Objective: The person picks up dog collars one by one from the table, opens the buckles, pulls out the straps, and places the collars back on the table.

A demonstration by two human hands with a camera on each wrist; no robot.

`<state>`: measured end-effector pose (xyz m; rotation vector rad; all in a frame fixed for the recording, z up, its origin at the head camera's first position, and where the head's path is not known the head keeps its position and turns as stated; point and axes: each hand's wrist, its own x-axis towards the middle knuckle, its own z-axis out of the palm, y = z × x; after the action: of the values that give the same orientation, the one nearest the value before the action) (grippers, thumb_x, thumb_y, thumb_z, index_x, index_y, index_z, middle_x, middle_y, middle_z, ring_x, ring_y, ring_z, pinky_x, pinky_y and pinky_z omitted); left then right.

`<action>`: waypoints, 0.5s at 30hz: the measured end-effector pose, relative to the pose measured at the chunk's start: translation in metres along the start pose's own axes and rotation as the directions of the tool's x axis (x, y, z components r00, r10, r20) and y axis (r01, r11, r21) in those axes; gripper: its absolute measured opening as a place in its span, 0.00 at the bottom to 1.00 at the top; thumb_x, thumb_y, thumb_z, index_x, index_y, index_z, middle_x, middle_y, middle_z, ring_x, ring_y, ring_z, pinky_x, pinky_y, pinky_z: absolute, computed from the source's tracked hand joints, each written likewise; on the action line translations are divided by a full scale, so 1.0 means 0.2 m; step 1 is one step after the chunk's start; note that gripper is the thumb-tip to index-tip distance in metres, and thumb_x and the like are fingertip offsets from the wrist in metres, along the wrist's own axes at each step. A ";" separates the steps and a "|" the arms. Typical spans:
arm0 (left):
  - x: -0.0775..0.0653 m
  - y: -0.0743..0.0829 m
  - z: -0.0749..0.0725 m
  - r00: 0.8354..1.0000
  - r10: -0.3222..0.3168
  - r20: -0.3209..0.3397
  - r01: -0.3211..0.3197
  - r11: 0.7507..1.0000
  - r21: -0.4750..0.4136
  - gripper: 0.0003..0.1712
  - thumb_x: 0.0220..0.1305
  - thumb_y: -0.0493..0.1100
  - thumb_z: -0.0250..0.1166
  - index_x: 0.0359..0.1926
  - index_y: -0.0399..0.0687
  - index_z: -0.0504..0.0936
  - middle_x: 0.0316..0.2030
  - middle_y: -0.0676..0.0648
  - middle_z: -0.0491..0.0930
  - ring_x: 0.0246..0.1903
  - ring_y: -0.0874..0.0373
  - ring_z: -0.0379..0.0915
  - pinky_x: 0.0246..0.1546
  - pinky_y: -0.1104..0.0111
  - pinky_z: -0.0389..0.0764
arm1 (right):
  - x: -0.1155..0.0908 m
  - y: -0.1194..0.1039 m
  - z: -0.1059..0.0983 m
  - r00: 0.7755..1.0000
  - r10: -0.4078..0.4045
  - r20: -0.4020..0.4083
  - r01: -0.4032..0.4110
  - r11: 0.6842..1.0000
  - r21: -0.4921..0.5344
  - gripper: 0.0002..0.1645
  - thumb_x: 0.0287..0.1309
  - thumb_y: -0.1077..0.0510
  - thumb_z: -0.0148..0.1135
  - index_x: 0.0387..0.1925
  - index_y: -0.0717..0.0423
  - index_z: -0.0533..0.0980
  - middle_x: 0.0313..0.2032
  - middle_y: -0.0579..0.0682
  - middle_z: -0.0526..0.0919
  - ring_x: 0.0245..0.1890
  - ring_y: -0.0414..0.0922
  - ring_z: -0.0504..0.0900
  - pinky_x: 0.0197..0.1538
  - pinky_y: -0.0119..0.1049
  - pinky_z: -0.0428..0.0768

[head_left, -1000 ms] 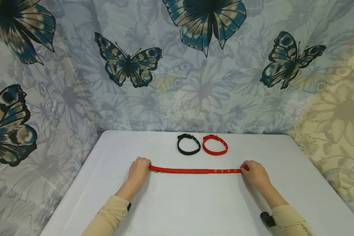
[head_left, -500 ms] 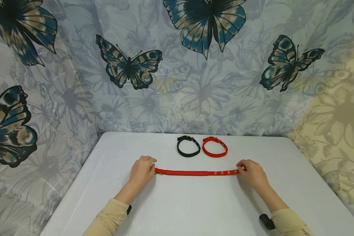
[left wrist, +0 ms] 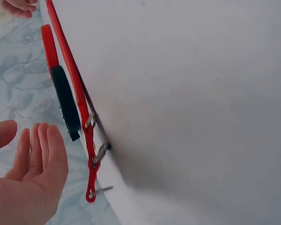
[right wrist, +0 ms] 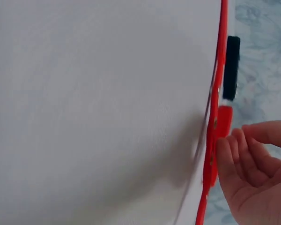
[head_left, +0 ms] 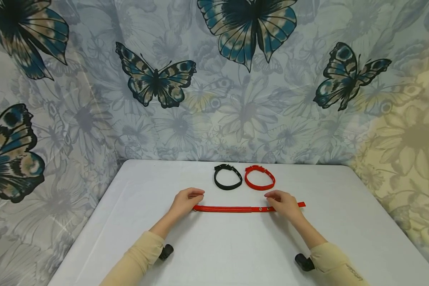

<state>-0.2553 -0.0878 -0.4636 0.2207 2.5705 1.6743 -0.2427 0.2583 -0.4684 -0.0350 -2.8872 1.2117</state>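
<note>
A red collar (head_left: 228, 209) with metal eyelets and rings lies stretched out across the white table (head_left: 214, 246). My left hand (head_left: 186, 199) is over its buckle end, fingers extended and relaxed. In the left wrist view the left hand (left wrist: 35, 173) stands apart from the collar (left wrist: 78, 89), whose buckle and rings show. My right hand (head_left: 284, 204) is by the eyelet end, the collar's tip showing past it. The right wrist view has the right hand (right wrist: 257, 168) beside the collar (right wrist: 210, 154), fingers loosely bent with nothing between them.
Behind the stretched collar, a black collar (head_left: 228, 188) and a second red collar (head_left: 260, 187) lie side by side, buckled into loops. Butterfly-patterned fabric (head_left: 214, 131) hangs behind the table's far edge.
Both hands have let go of the red collar's ends and moved inward along it, toward each other. The collar stays stretched out in nearly the same place.
</note>
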 end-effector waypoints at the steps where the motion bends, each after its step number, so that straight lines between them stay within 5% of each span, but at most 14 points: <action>1: 0.01 0.00 0.01 0.999 -0.033 0.015 0.034 0.998 -0.056 0.14 0.65 0.39 0.64 0.49 0.38 0.83 0.44 0.44 0.84 0.42 0.52 0.81 0.41 0.64 0.82 | 0.01 -0.01 0.02 1.000 0.018 0.007 -0.018 0.999 0.036 0.14 0.65 0.58 0.59 0.48 0.60 0.80 0.40 0.54 0.83 0.37 0.47 0.79 0.37 0.36 0.78; 6: 0.07 0.00 0.08 0.986 -0.156 0.060 0.167 0.939 -0.299 0.18 0.66 0.36 0.62 0.53 0.31 0.79 0.48 0.38 0.81 0.47 0.48 0.80 0.48 0.60 0.81 | 0.05 -0.06 0.11 0.992 0.119 0.040 -0.125 0.957 0.261 0.18 0.68 0.56 0.56 0.54 0.62 0.77 0.43 0.57 0.83 0.34 0.45 0.83 0.39 0.32 0.81; 12: 0.16 0.01 0.14 0.971 -0.239 0.023 0.233 0.916 -0.325 0.19 0.65 0.38 0.61 0.55 0.34 0.79 0.48 0.40 0.81 0.46 0.50 0.80 0.48 0.64 0.81 | 0.12 -0.13 0.22 0.973 0.218 0.078 -0.228 0.846 0.481 0.22 0.70 0.55 0.54 0.60 0.62 0.73 0.49 0.59 0.79 0.35 0.42 0.82 0.43 0.30 0.82; 15: 0.22 0.00 0.17 0.960 -0.280 -0.011 0.261 0.907 -0.331 0.19 0.66 0.39 0.61 0.56 0.36 0.79 0.47 0.42 0.81 0.45 0.51 0.80 0.48 0.66 0.80 | 0.16 -0.18 0.26 0.969 0.235 0.070 -0.237 0.826 0.511 0.22 0.71 0.57 0.52 0.62 0.61 0.71 0.53 0.60 0.77 0.40 0.44 0.80 0.46 0.31 0.81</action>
<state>-0.2950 -0.0504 -0.4757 -0.1987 2.1824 1.9765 -0.2763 0.1968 -0.4803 -0.3959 -2.5054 1.9914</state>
